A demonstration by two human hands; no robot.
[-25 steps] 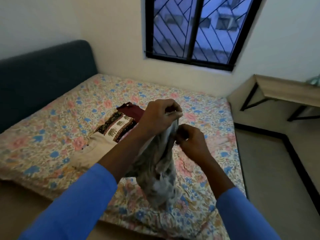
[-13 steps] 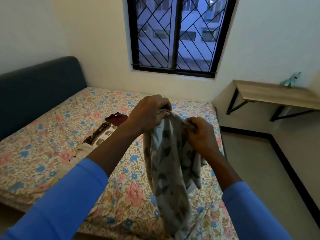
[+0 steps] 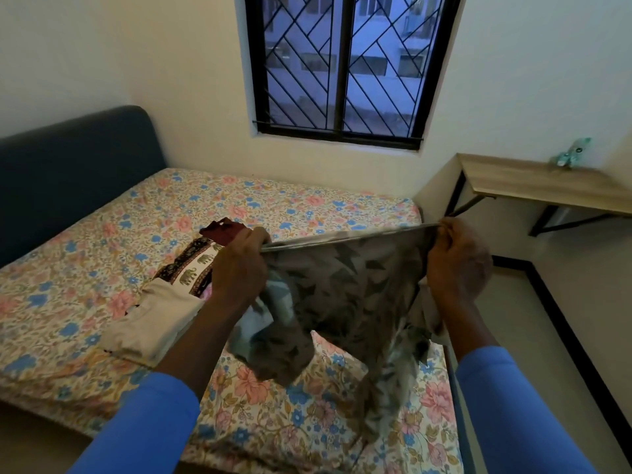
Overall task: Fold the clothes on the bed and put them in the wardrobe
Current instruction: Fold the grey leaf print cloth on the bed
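A grey leaf-patterned garment (image 3: 355, 289) hangs stretched in the air above the bed (image 3: 102, 254). My left hand (image 3: 239, 265) grips its top edge on the left, and my right hand (image 3: 458, 258) grips the same edge on the right. Its lower part droops toward the floral sheet. Behind my left forearm lie more clothes on the bed: a cream piece (image 3: 154, 319), an elephant-print cloth (image 3: 191, 268) and a dark red item (image 3: 224, 230). No wardrobe shows in the head view.
A dark blue headboard (image 3: 68, 172) runs along the bed's left side. A barred window (image 3: 342, 63) is in the far wall. At the right, a wall-mounted wooden desk (image 3: 533, 186) carries a small teal object (image 3: 569, 153), above open floor (image 3: 581, 302).
My hands have moved apart, pulling the bunched garment's top edge out wide and taut. The camera has tilted up, so more of the window and desk shows.
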